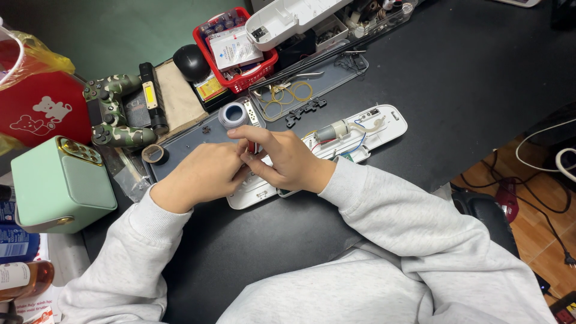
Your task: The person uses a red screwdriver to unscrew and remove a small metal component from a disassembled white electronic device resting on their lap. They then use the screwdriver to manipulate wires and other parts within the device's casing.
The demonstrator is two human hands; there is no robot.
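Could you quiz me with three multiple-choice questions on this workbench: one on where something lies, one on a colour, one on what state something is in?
1. Where is the camouflage game controller?
A. left of both hands
B. right of the opened white device
C. on the floor

2. What colour is the small basket?
A. blue
B. red
C. yellow

3. The long white device is:
A. closed
B. opened, wires showing
C. wrapped

Answers: 1 A, it sits beyond the left hand, beside the red box. 2 B, its rim is red. 3 B, a motor and wires lie bare past the right hand.
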